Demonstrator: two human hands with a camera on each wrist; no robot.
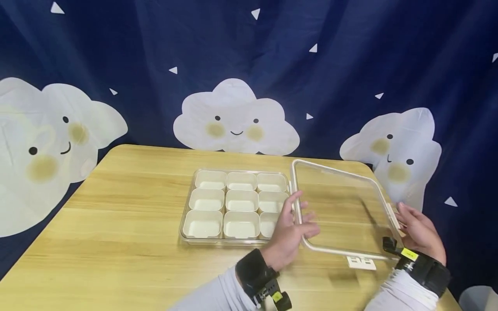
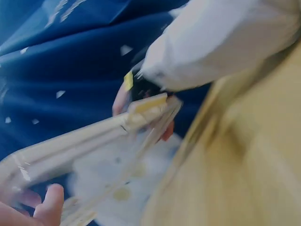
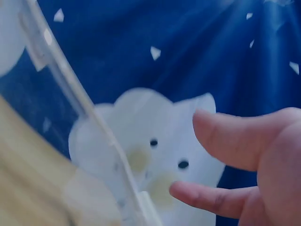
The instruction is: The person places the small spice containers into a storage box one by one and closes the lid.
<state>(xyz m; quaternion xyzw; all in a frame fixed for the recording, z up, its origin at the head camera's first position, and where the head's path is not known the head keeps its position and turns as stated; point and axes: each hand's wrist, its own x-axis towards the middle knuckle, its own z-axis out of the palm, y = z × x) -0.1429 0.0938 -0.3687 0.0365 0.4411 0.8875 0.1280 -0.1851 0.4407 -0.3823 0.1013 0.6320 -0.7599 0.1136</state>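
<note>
A clear lid (image 1: 334,207) with a white rim and white latches is held tilted over the right part of the table. My left hand (image 1: 285,233) grips its left edge, and some fingers show through the clear panel. In the left wrist view the thumb (image 2: 49,205) is beside the blurred rim (image 2: 70,141). At the lid's right edge is my right hand (image 1: 422,231), near a side latch (image 1: 393,216). In the right wrist view its thumb (image 3: 225,136) and a finger (image 3: 207,195) stand apart, with the lid's edge to their left.
A clear box (image 1: 210,242) holding several cream cups (image 1: 203,224) in rows stands left of the lid, partly behind my left hand. All of this is on or over a light wooden table (image 1: 116,259). Behind hangs a dark blue curtain (image 1: 241,43) with clouds.
</note>
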